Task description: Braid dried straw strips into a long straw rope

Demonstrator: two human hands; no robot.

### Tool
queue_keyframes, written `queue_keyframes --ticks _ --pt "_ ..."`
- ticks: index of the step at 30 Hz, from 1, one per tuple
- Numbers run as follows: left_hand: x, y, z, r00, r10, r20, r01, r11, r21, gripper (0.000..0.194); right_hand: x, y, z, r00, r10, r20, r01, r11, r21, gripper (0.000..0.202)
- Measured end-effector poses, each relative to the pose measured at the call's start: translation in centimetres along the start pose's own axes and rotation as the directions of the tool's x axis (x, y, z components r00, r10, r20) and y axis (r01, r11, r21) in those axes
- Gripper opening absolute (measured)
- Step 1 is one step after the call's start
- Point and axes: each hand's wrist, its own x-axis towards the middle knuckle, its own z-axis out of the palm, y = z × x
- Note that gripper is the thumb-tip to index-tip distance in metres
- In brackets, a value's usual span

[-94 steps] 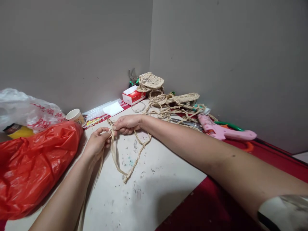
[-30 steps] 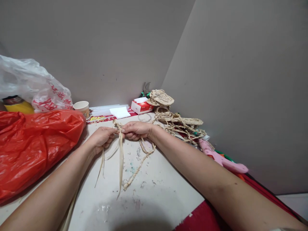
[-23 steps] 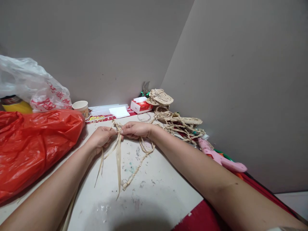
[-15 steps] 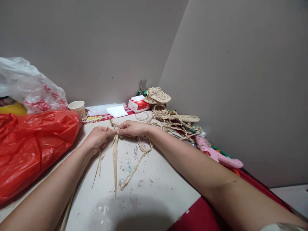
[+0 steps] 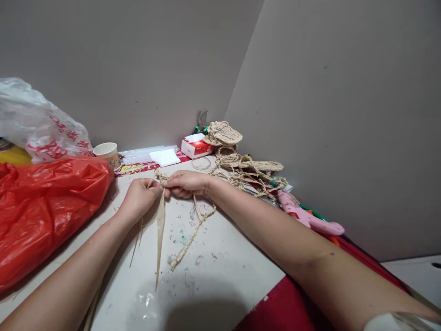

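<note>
My left hand (image 5: 143,196) pinches pale dry plant-fibre strips (image 5: 160,225), one wide strip hanging down below the fingers and thinner ones beside the wrist. Close against it, my right hand (image 5: 188,183) is closed on the same work, its fingertips meeting the left ones. A short braided bit (image 5: 159,174) shows just above the fingertips. Under the right wrist a twisted straw cord (image 5: 189,243) curves down onto the white tabletop (image 5: 213,257). The exact grip between the fingertips is hidden.
A red plastic bag (image 5: 51,207) fills the left, with a white bag (image 5: 44,124) behind. At the back are a paper cup (image 5: 106,154), a tissue box (image 5: 196,146) and pruning shears (image 5: 201,123). Coiled straw pieces (image 5: 251,170) and a pink glue gun (image 5: 306,216) lie on the right.
The fingers have shifted slightly at the pinch, with the left hand turned more palm-down. The wide strip's lower end swung a little left. The whole view moved slightly.
</note>
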Motion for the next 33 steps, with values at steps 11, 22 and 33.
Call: queue_keyframes --ticks 11,22,33 --pt "0.6 0.7 -1.6 0.942 -0.227 0.249 0.285 0.930 -0.232 0.026 0.0 0.1 0.3 0.998 -0.001 -0.066 -0.002 0.998 -0.060 0.026" --pt "0.6 0.6 -2.5 0.909 -0.259 0.327 0.309 0.944 -0.112 0.015 0.0 0.2 -0.3 1.000 0.012 -0.016 -0.012 0.999 -0.032 0.025" --pt "0.6 0.8 -2.7 0.908 -0.247 0.338 0.276 0.961 -0.038 0.019 -0.3 0.1 0.2 0.999 -0.014 -0.036 0.011 0.995 -0.101 0.027"
